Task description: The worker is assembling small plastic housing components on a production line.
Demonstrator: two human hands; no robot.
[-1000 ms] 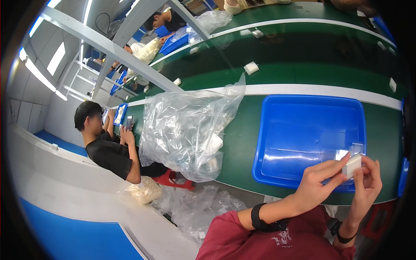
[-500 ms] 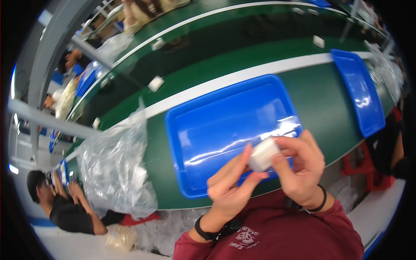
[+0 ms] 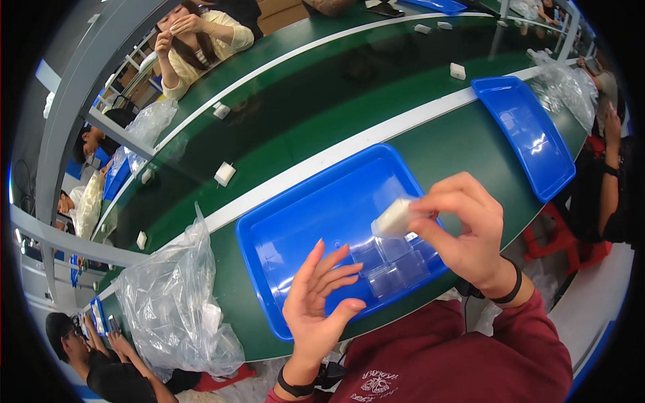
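Note:
My right hand pinches a small white block by one end, held over the right part of a blue tray. A clear plastic strip of square pockets hangs below the block, over the tray's near edge. My left hand is below and to the left, palm up and fingers spread, holding nothing, just above the tray's near rim.
A crumpled clear plastic bag lies left of the tray. A second blue tray sits at the right. Small white blocks ride the dark green belt beyond. Other people sit across the belt and along the left side.
The view has swung right, bringing the blue tray under my hands. My left hand has let go of the white block and opened; my right hand keeps it.

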